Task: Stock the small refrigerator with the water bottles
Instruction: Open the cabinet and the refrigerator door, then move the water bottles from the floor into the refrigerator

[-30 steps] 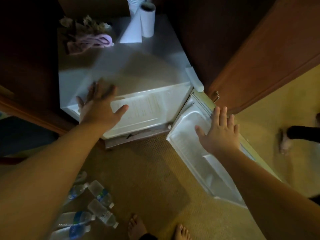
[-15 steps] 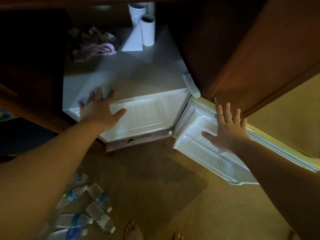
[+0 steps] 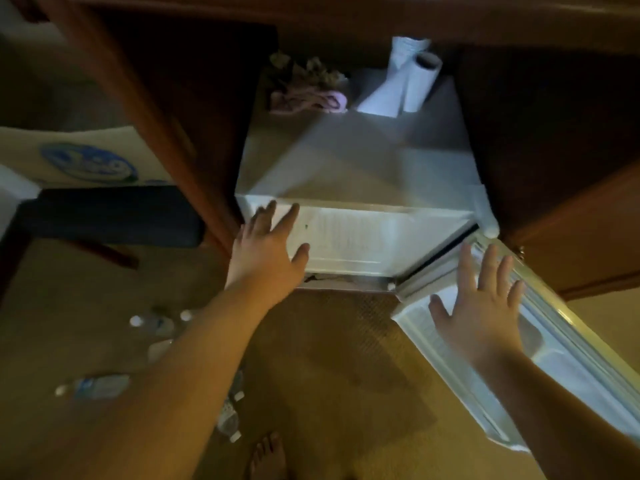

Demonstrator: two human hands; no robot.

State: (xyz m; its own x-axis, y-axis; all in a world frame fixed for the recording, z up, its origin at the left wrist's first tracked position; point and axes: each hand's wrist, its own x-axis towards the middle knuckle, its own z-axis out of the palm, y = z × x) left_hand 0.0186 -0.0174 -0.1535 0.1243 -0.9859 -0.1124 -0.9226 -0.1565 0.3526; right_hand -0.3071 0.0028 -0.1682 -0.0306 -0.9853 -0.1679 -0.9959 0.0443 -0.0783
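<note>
Reaching forward, both your hands are spread flat with straight fingers, gripping nothing.

Item 1: your left hand (image 3: 268, 252), fingers splayed, lies against the left front edge of the refrigerator (image 3: 356, 161), at the open mouth of the cabinet; whether it presses or only touches cannot be told.

Item 2: your right hand (image 3: 479, 306), fingers straight and apart, is over the inner face of the refrigerator door (image 3: 561, 368), which stands swung open to the right. Contact with the door liner cannot be told for sure.

Item 3: the refrigerator, white, sits in a dark wooden cupboard (image 3: 149, 109). On its top, at the back, stand a paper towel roll (image 3: 420, 83) and, to the left of it, a pink cloth (image 3: 308, 100) with some crumpled stuff behind it.

Item 4: water bottles, lying on the carpet (image 3: 346, 358) at lower left, well apart from the refrigerator. One bottle (image 3: 97, 386) with a blue label lies on its side to the left of your left forearm; more bottles (image 3: 156, 322) with white caps lie further up; others (image 3: 230, 417) show just beside the forearm, partly hidden by it. All are blurred.

Item 5: your bare foot (image 3: 266, 459) shows at the bottom edge.

Item 6: a cardboard box (image 3: 86, 161) with a blue mark, at far left.
</note>
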